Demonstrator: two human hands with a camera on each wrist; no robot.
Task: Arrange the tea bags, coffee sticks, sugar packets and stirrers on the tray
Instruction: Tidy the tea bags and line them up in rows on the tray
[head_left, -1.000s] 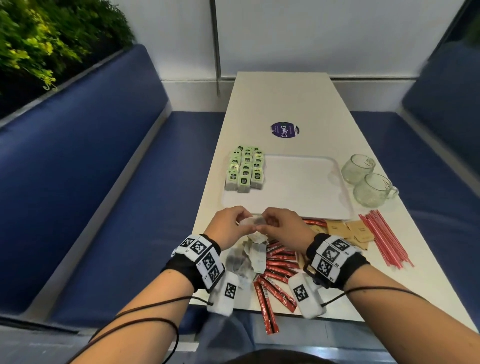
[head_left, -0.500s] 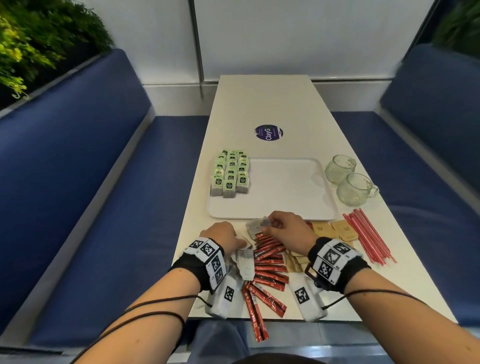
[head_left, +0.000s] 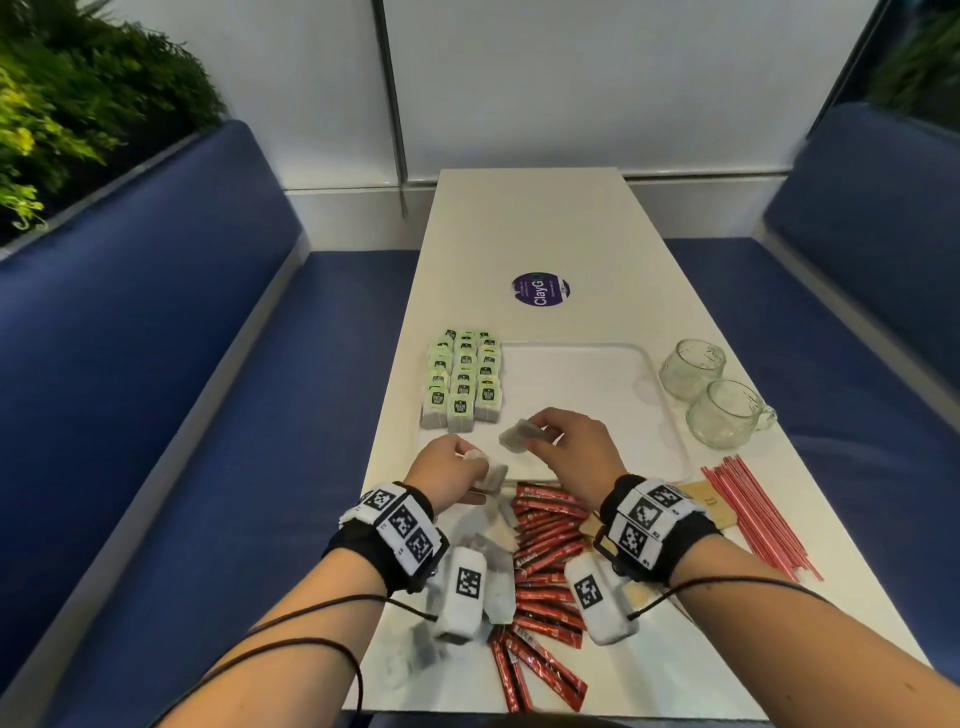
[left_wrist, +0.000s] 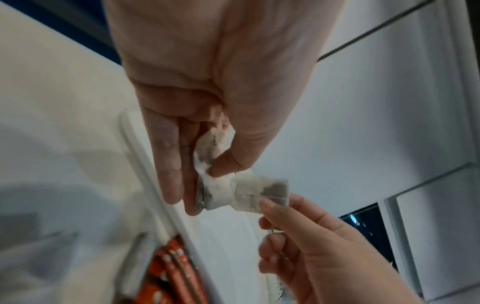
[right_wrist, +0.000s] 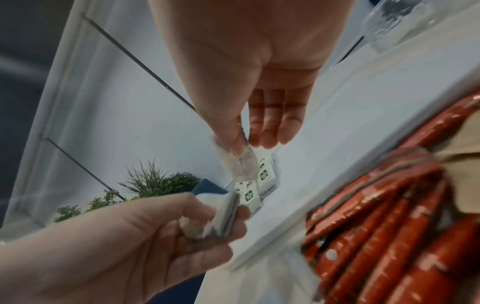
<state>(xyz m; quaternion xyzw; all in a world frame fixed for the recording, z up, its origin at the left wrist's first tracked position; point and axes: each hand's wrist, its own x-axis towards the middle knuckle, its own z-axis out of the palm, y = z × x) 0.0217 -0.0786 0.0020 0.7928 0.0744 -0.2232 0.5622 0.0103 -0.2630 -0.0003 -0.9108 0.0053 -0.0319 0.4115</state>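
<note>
A white tray (head_left: 582, 384) lies mid-table with several green-tagged tea bags (head_left: 465, 382) lined up on its left side. My right hand (head_left: 561, 441) pinches one grey tea bag (head_left: 517, 435) above the tray's near edge; it shows again as the tea bag (right_wrist: 240, 162) in the right wrist view. My left hand (head_left: 449, 470) grips a small stack of tea bags (head_left: 491, 475) just left of it, seen as the stack (left_wrist: 211, 185) from the left wrist. Red coffee sticks (head_left: 545, 561) lie fanned under my wrists. Brown sugar packets (head_left: 714, 501) and red stirrers (head_left: 753, 514) lie at the right.
Two glass cups (head_left: 719, 397) stand right of the tray. A purple round sticker (head_left: 540, 291) marks the table farther back. More loose tea bags (head_left: 498, 582) lie by the table's near edge. Blue benches (head_left: 156, 389) flank the table on both sides.
Both hands rose from the pile near the table's front edge and moved forward to the tray's near edge. The right hand carried its tea bag forward; the left now holds a stack.
</note>
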